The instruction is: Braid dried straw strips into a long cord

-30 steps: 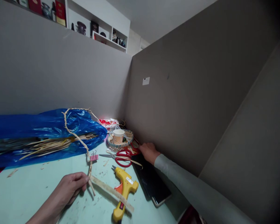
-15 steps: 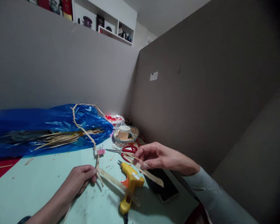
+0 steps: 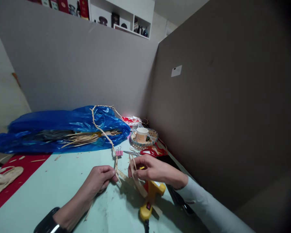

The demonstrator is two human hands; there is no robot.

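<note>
My left hand (image 3: 103,178) pinches the lower end of a braided straw cord (image 3: 104,133), just below a pink binder clip (image 3: 119,153). Loose strand ends stick out past its fingertips. My right hand (image 3: 149,169) is closed on a flat, pale straw strip (image 3: 140,187), which hangs down from its fingers. Under that hand, a yellow glue gun (image 3: 145,212) lies partly covered. Red-handled scissors (image 3: 153,151) rest just beyond the right hand, and part of a dark flat object (image 3: 168,160) shows behind its wrist.
A blue plastic bag (image 3: 63,121) with bundled straw (image 3: 84,138) lies along the back. A paper cup (image 3: 142,135) stands in a shallow woven basket (image 3: 155,137). At far left, a woven straw piece (image 3: 7,181) sits on red cloth (image 3: 36,163). Grey partitions enclose the table's back and right.
My right hand has moved left with its straw strip, closer to my left hand and over the glue gun. The left hand keeps its pinch on the cord. The view has swung left.
</note>
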